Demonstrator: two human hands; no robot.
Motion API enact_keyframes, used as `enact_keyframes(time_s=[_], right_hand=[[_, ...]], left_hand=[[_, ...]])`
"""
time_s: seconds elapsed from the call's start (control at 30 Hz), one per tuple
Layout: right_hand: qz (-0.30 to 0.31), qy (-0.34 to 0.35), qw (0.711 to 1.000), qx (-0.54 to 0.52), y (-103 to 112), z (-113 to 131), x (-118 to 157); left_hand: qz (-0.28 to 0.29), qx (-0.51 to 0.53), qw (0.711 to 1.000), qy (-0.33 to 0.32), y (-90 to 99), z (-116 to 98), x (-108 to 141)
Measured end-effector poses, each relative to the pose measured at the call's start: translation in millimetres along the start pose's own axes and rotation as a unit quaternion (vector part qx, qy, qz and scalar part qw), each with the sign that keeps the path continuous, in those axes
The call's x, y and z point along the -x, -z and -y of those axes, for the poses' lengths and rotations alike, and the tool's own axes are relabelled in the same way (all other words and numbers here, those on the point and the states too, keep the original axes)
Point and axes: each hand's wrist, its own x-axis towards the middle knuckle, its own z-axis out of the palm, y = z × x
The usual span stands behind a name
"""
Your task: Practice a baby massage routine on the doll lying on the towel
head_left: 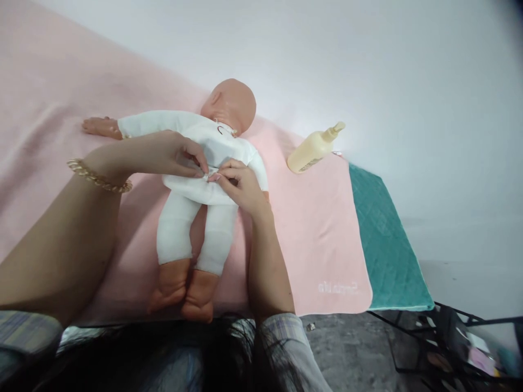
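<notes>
A baby doll (pixel 231 100) with a soft white body (pixel 183 188) lies stretched out, the back of its head facing up. My left hand (pixel 177 155), with a braided bracelet at the wrist, pinches white cloth at the middle of the doll's back. Right beside those fingertips, my right hand (pixel 243 185) pinches the same patch of cloth. A small bunched bit of fabric shows between the two hands; its details are too small to tell. Near the doll's neck there is a thin dark loop.
Beneath the doll spreads a pink towel (pixel 310 234), over a green quilted cover (pixel 386 239) at the right. A cream pump bottle (pixel 310 152) stands to the doll's right, near the white wall (pixel 368 65). Below right, a black rack (pixel 445 348) holds several items above a grey floor (pixel 355 348).
</notes>
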Motion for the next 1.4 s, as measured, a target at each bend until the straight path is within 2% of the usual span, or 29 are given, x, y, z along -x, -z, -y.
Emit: enact_keyframes(time_s=[0.07,0.2,0.27,0.43,0.63,0.73,0.87,0.93,1.03,1.17,1.23,1.4], right_hand=[[-0.011,0.005,1.000,0.002,0,1,1],[-0.059,0.010,0.998,-0.010,1,1,1],[-0.074,0.006,0.997,-0.007,1,0,1],[-0.064,0.002,0.998,0.000,0,-4,0],[-0.056,-0.006,0.998,-0.012,-1,-3,0],[-0.094,-0.011,0.995,-0.040,0,-3,0],[-0.212,-0.005,0.977,-0.039,2,-6,-3],[-0.238,0.002,0.971,-0.020,2,-9,-4],[-0.204,-0.014,0.979,0.005,-2,-12,-5],[-0.154,-0.031,0.986,0.062,-5,-12,-5],[-0.149,-0.034,0.985,0.085,-6,-11,-6],[-0.153,-0.046,0.982,0.100,-5,-8,-10]], left_hand=[[0.042,-0.034,0.998,-0.037,1.3,1,2],[-0.013,-0.014,0.998,-0.062,2.6,-1,4],[-0.011,-0.008,0.998,-0.053,2.0,-4,4],[0.028,-0.016,0.999,-0.017,-0.6,-8,0],[0.036,-0.007,0.999,-0.035,-2.7,-6,-1],[-0.009,0.025,0.997,-0.066,-2.8,-8,1],[-0.152,0.057,0.982,-0.094,-5.9,-14,1],[-0.184,0.056,0.975,-0.115,-10.6,-13,-2],[-0.175,0.006,0.975,-0.138,-20.6,-5,-10],[-0.146,-0.045,0.982,-0.114,-30.8,6,-18],[-0.128,-0.056,0.984,-0.108,-33.0,9,-19],[-0.132,-0.051,0.984,-0.104,-36.8,10,-19]])
